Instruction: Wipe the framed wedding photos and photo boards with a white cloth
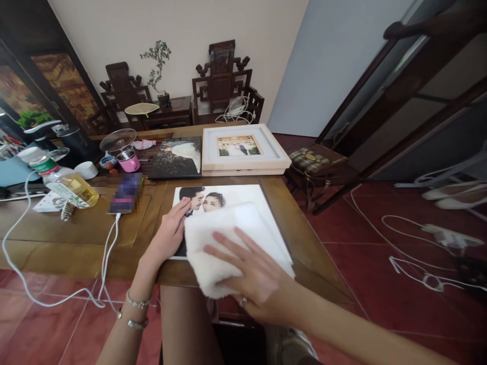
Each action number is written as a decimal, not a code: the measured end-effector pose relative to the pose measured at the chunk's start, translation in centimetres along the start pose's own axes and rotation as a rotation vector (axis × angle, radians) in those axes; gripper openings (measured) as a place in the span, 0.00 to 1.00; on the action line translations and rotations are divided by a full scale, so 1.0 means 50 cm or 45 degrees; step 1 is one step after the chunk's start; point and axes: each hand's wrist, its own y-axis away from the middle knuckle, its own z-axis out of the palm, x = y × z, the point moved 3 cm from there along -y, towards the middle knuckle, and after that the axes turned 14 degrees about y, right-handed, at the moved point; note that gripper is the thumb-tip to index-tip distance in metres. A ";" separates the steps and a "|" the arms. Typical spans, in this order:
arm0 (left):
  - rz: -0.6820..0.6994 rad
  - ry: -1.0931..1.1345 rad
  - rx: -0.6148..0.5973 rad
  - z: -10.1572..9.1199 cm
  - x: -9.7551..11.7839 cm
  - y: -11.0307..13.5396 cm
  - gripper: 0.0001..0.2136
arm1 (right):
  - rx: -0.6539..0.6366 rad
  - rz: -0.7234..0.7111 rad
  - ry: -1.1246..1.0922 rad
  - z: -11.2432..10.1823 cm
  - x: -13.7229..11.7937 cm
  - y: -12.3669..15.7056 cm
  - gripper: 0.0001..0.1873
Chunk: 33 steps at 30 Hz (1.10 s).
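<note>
Right in front of me, the person's right hand (253, 276) lies flat, fingers spread, on a thick white fluffy cloth (224, 238), pressing on it rather than gripping it. The cloth covers the lower half of a large white glossy photo panel (243, 195) showing a couple, and it droops over the near rim of the brown wooden table (76, 228). The panel itself sits right at that rim, so I reckon a hard push towards the body could slide it off into the lap. There is a ring on that right hand, and if the cloth slips out from under the open palm, the metal might scuff the gloss. The left hand (169, 233) is open too, fingers together, resting on the panel's left edge and closed on nothing, so it gives only a light hold if the panel skates. Just left of it, a thin white cable (108, 243) drops from a purple phone (127, 192) to the floor, where a knee could snag it and drag the phone off. Further left, a clear plastic bottle of yellow liquid (70, 183) lies tilted, and I cannot tell whether it is sealed. Beyond lie a dark photo print (177, 157) and a pale wooden framed picture (243, 147), well apart from the hands.
</note>
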 end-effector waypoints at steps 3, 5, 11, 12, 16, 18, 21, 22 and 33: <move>-0.043 -0.042 0.003 0.004 0.002 0.001 0.22 | 0.042 0.133 0.099 -0.002 0.066 0.003 0.21; -0.070 -0.067 -0.005 0.005 0.004 0.000 0.22 | 0.006 0.268 0.177 -0.008 0.116 -0.011 0.22; -0.074 -0.048 0.010 0.006 0.002 -0.003 0.22 | -0.208 0.579 0.292 -0.015 0.181 -0.083 0.25; -0.072 -0.035 0.031 0.006 0.000 -0.003 0.22 | -0.239 0.556 0.288 -0.013 0.168 -0.094 0.26; -0.027 0.031 0.130 0.001 -0.005 -0.002 0.22 | -0.271 0.242 0.189 0.000 0.069 -0.120 0.25; 0.002 0.066 0.127 -0.002 -0.007 0.000 0.22 | -0.209 0.073 0.155 0.005 0.020 -0.115 0.19; 0.010 0.060 0.089 -0.002 -0.010 0.001 0.22 | -0.040 -0.057 0.131 0.007 -0.016 -0.086 0.14; 0.003 0.039 0.079 -0.001 -0.011 0.001 0.21 | -0.003 -0.066 0.106 0.006 -0.017 -0.071 0.14; -0.008 -0.084 -0.001 0.008 0.010 -0.004 0.21 | 0.100 0.436 -0.039 -0.049 0.157 -0.020 0.15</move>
